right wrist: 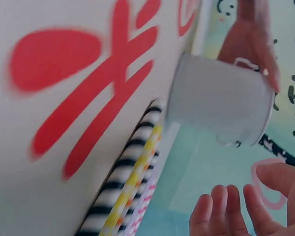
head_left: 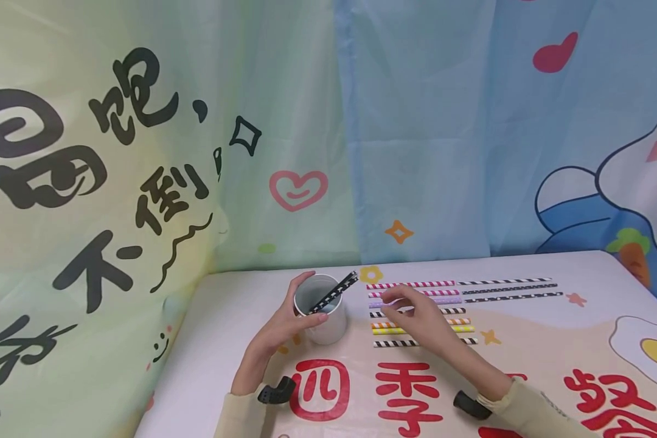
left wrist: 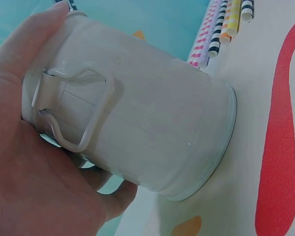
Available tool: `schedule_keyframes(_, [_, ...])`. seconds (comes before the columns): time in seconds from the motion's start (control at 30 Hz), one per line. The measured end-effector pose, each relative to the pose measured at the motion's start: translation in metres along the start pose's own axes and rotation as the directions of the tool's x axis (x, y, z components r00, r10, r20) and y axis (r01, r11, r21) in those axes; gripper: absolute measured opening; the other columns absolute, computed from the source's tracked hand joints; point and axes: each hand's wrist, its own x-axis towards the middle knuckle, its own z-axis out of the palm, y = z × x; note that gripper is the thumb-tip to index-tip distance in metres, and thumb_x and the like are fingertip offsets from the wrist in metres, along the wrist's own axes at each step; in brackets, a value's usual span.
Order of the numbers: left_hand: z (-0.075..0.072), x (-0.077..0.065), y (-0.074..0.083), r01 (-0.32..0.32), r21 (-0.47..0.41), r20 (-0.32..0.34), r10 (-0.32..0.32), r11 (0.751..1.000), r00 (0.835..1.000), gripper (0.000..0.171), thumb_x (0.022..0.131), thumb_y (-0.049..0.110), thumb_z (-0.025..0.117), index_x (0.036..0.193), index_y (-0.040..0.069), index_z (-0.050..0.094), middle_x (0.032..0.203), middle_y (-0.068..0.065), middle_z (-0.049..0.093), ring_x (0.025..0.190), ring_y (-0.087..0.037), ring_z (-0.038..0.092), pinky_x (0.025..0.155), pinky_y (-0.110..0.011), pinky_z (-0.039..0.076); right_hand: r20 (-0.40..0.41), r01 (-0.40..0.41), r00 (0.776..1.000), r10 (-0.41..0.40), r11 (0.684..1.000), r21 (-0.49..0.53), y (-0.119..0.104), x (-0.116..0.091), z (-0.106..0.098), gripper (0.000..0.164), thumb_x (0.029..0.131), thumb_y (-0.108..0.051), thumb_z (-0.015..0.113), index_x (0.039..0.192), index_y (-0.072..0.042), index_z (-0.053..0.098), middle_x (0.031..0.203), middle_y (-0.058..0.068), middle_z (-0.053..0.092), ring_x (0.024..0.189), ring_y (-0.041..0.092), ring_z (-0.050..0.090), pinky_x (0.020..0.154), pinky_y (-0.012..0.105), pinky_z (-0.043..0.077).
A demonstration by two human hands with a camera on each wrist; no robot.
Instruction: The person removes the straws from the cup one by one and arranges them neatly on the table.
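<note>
My left hand (head_left: 285, 325) grips a white cup (head_left: 331, 325) around its side, thumb over the rim. The left wrist view shows the cup's white loop handle (left wrist: 101, 115) beside the palm. Dark straws with white marks (head_left: 334, 293) lean out of the cup toward the right. My right hand (head_left: 418, 313) is over the rows of paper straws, its fingers loosely bent with nothing between them. Under it lie a yellow straw (head_left: 389, 331), an orange-striped straw (head_left: 460, 321) and a black-striped straw (head_left: 391, 344). Pink-striped straws (head_left: 410, 285) lie behind these.
Several black-and-white straws (head_left: 509, 289) lie farther right. The table (head_left: 241, 304) has a printed cover with red characters and a fried egg picture (head_left: 651, 353). A printed curtain (head_left: 421, 134) hangs along the back and left. Each wrist wears a black camera (head_left: 276, 391).
</note>
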Motion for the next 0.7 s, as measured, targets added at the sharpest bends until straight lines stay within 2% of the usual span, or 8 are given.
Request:
schedule_keyframes(0.17, [-0.001,-0.001,-0.001,0.003,0.002,-0.004,-0.003,1.000,1.000,0.093,0.087,0.031,0.077,0.157,0.029,0.017,0.155,-0.009,0.033,0.143,-0.032,0.031,0.113,-0.059,0.036,-0.008,-0.043,0.999,0.045,0.990,0.135,-0.012,0.004,0.013,0.025,0.095,-0.028,0.070,0.119,-0.019,0.066,0.117,-0.001,0.068,0.107,0.019,0.065,0.088,0.021,0.054])
schedule_keyframes(0.3, [0.000,-0.001,-0.001,0.007,0.001,-0.008,-0.007,1.000,1.000,0.090,0.087,0.031,0.077,0.155,0.034,0.019,0.154,-0.006,0.034,0.142,-0.030,0.032,0.114,-0.059,0.035,-0.019,-0.055,0.998,0.061,0.972,0.228,-0.020,0.006,0.025,0.021,0.097,-0.027,0.068,0.116,-0.019,0.067,0.116,0.000,0.067,0.107,0.019,0.065,0.087,0.019,0.054])
schedule_keyframes(0.53, [-0.001,0.000,-0.002,-0.003,0.004,-0.009,0.003,1.000,1.000,0.093,0.087,0.030,0.077,0.158,0.029,0.017,0.153,-0.005,0.036,0.141,-0.029,0.034,0.114,-0.059,0.035,-0.045,-0.016,0.999,0.029,0.962,0.271,-0.032,0.015,0.043,0.023,0.097,-0.026,0.068,0.116,-0.014,0.067,0.117,0.003,0.066,0.109,0.020,0.063,0.090,0.021,0.053])
schedule_keyframes(0.7, [-0.001,0.000,-0.001,-0.013,0.001,-0.007,0.013,1.000,1.000,0.090,0.087,0.029,0.077,0.156,0.033,0.019,0.152,-0.006,0.037,0.140,-0.029,0.035,0.114,-0.059,0.035,-0.086,-0.008,0.996,0.035,0.954,0.300,-0.037,0.022,0.052,0.021,0.095,-0.023,0.070,0.113,-0.012,0.068,0.115,0.004,0.067,0.105,0.022,0.065,0.088,0.022,0.053])
